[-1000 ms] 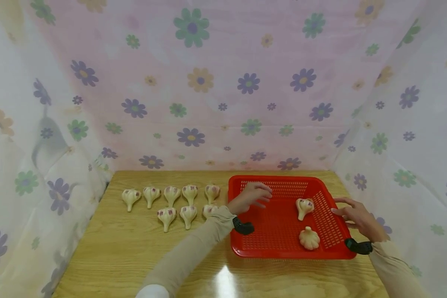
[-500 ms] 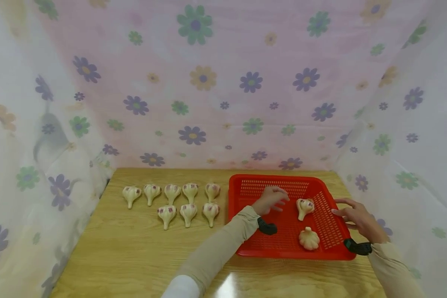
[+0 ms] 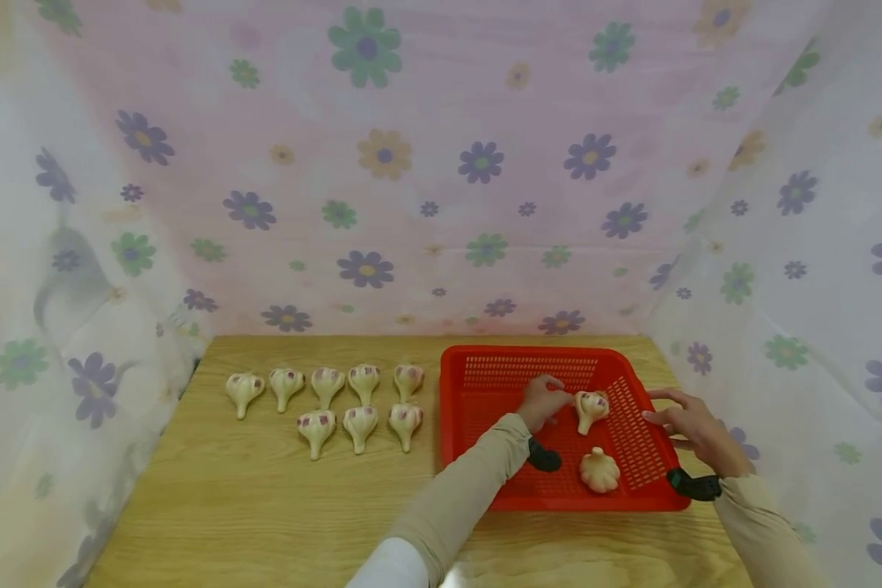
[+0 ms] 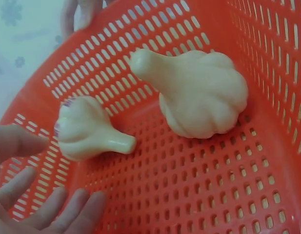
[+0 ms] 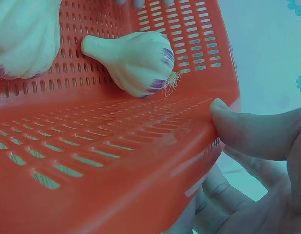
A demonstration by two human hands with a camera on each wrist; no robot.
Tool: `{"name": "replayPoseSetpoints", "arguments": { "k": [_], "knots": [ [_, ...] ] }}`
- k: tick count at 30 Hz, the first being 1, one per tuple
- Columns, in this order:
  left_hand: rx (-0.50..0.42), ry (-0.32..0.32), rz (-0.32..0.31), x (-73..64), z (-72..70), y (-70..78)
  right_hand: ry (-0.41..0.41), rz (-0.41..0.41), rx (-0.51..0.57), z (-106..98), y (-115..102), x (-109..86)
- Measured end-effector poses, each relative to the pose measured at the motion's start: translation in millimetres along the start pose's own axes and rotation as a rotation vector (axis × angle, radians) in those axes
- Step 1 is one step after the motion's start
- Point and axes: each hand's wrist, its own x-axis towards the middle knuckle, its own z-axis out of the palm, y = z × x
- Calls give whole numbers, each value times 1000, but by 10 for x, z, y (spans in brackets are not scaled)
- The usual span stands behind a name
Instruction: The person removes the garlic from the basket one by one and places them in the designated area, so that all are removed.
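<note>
A red plastic basket holds two garlic bulbs. One garlic bulb with purple patches lies near the far right corner; a plainer, cream garlic bulb is closer to the front. Inside the basket, my left hand has its fingers spread just left of the purple-patched bulb. The left wrist view has those fingers apart from the bulb, with nothing in them. My right hand holds the basket's right rim, thumb on the edge and the other fingers along the outside wall.
On the wooden table, left of the basket, several garlic bulbs lie in two rows, including one in the back row and one in the front row. Flowered cloth hangs behind and at both sides.
My left hand has moved right, from the basket's left side to beside the purple-patched garlic bulb. The right hand keeps its hold on the rim. The head view has shifted slightly.
</note>
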Motion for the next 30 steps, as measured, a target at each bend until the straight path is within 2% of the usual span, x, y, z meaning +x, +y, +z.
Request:
{"name": "replayPoseSetpoints", "arguments": {
  "k": [3,6,13,16,18,22,30],
  "knots": [
    [32,-12,1,2,50,-31,-5,-2,9,16,7,-1],
    [69,-58,5,-5,95,-47,1,2,10,18,14,0],
    [169,-298,49,-75,145,-58,15,28,-7,9,10,12],
    [167,-352,43,-111,156,-62,23,35,-12,8,3,3],
    [151,-355,33,-125,169,-70,27,36,-17,10,-2,-4],
    [126,-302,30,-136,234,-101,27,31,-14,21,-8,-15],
    [-10,-232,44,-137,381,-161,42,34,-2,38,-21,-10]
  ]
}}
